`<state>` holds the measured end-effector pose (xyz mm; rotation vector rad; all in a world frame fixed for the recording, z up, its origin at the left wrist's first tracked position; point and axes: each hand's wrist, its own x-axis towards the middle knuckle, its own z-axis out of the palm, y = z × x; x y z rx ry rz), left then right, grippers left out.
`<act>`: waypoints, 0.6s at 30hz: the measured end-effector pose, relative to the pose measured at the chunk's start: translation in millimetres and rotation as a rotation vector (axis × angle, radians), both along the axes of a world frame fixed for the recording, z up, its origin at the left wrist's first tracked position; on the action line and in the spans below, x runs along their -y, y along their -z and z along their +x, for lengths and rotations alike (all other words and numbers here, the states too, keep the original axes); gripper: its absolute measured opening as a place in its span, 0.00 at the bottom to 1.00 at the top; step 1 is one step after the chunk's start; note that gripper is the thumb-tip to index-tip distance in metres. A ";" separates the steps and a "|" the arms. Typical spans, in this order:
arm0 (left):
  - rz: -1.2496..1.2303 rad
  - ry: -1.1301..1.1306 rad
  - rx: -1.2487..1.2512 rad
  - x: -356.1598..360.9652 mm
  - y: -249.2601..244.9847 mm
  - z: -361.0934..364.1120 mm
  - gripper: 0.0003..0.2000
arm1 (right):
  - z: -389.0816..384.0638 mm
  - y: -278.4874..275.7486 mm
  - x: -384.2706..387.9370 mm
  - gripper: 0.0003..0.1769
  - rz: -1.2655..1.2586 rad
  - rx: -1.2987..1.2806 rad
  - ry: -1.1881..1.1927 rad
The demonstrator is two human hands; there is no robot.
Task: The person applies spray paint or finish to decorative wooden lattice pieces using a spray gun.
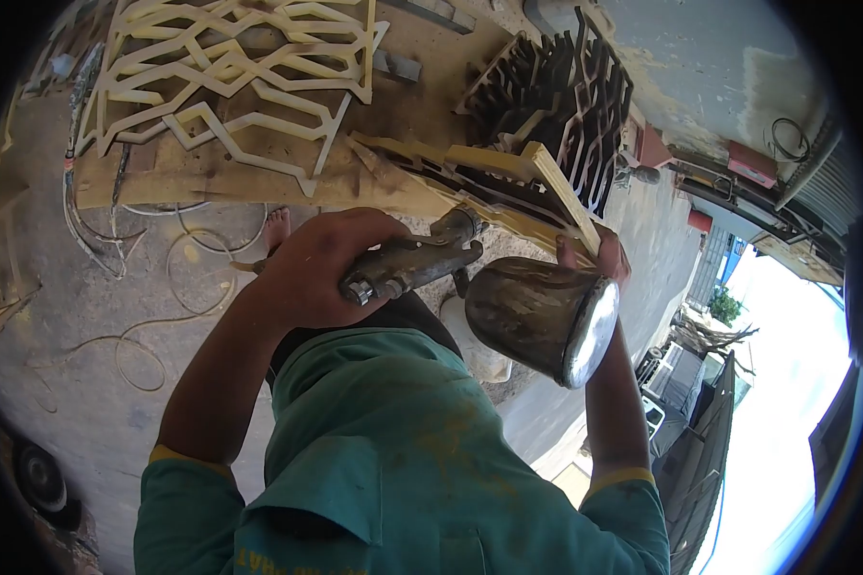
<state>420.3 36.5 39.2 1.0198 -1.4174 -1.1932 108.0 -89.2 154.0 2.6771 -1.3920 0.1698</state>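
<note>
My left hand (321,264) is wrapped round the body of a paint spray gun (417,259). The gun's metal cup (527,316), stained with paint, hangs at its right side, in front of my right forearm. My right hand (609,257) is closed on the end of a lattice panel (558,192) with a pale yellow edge and dark slats. The panel is tilted, with its far part behind the gun. The cup hides some of my right fingers.
Pale yellow lattice panels (230,57) lie on a brown board (163,182) ahead. Dark lattice panels (571,105) are stacked near the wall (710,57). A thin hose (177,259) loops over the concrete floor at left. A wheel (40,476) stands at lower left.
</note>
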 end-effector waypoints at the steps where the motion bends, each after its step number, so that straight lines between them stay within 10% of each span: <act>1: -0.014 0.002 -0.024 0.6 -1.6 0.1 0.27 | -2.0 0.7 0.8 0.19 -0.006 -0.002 -0.008; 18: -0.085 0.002 0.009 13.3 -25.4 1.4 0.29 | -3.6 3.1 1.0 0.20 -0.002 0.019 0.013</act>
